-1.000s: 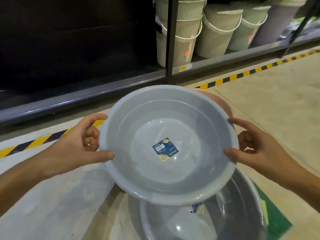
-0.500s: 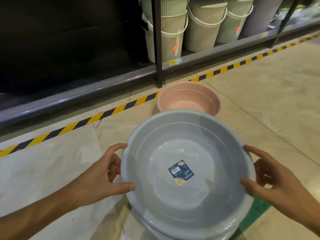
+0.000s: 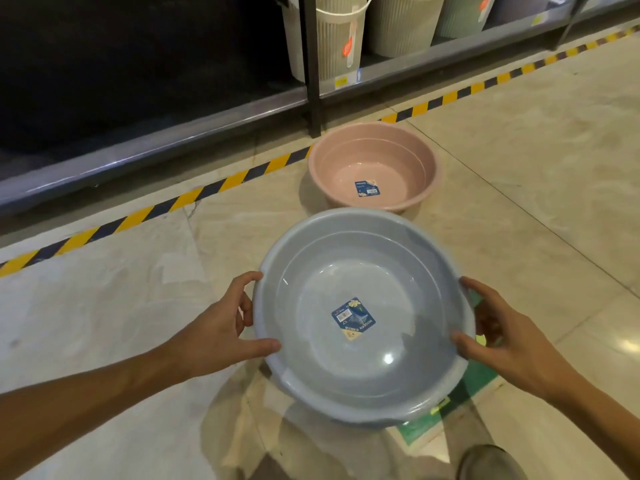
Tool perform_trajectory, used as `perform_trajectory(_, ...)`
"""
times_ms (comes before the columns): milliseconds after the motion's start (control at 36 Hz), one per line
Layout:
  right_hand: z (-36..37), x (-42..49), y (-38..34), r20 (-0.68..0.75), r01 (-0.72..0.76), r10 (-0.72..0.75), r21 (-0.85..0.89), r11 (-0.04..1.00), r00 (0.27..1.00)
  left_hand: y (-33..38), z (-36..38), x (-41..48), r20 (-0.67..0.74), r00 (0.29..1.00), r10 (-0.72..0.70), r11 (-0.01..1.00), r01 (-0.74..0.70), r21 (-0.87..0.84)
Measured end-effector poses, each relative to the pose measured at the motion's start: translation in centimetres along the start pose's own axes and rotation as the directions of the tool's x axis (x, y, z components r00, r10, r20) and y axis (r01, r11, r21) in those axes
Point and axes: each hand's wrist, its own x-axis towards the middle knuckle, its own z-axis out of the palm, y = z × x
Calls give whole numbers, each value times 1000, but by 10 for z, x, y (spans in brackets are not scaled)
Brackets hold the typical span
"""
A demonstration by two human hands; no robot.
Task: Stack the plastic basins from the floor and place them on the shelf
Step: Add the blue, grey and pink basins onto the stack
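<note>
The left hand [image 3: 221, 327] comes in from the near left with the forearm stretched out low over the floor, and it grips the left rim of the blue-grey basin [image 3: 363, 375]: the thumb lies on top of the rim and points to the right, while the other fingers curl around the outer edge. The right hand [image 3: 502, 337] comes in from the near right and takes the opposite rim in the same way, thumb over the lip and pointing left, fingers bent behind the edge. So both hands are closed on this basin, one on each side. The basin is held open side up and a little tilted toward the viewer, low above the tiled floor [image 3: 519, 174]; if another basin sits under it, I cannot tell. A blue label [image 3: 353, 318] is stuck on its bottom inside. Farther away, just beyond the far rim of the held basin, a pink basin [image 3: 332, 168] stands upright on the floor, apart from both hands, near a yellow and black striped line [image 3: 207, 192]. Behind this line runs the low shelf [image 3: 156, 147], and ribbed pale buckets [image 3: 336, 36] stand on it at the far right.
</note>
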Motion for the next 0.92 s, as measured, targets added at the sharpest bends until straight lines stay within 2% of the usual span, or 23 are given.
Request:
perform_trajectory(333, 6, 0, 14, 52, -39, 42, -55, 998, 998, 0, 9, -2, 25, 994, -108, 992, 106, 62)
perform_trajectory(472, 4, -1, 2, 58, -36, 43, -122, 992, 997, 5, 12, -4, 36, 988, -150, 980, 144, 136)
perform_trajectory(556, 3, 1, 4, 3, -38, 40, -224, 974, 999, 8, 8, 0, 10, 985, -173, 953, 165, 256)
perform_trajectory(639, -4, 12, -3, -102, -30, -6, -347, 937, 995, 20, -5, 11, -49, 991, -125, 895, 134, 425)
perform_trajectory(722, -18, 31, -20, -103, 5, -55, -435, 901, 993, 39, -24, 31, -63, 998, -26, 825, 57, 562)
perform_trajectory(917, -53, 98, -54, -87, 46, -124, -606, 794, 989, 92, -59, 101, -101, 994, 46, 764, 30, 644)
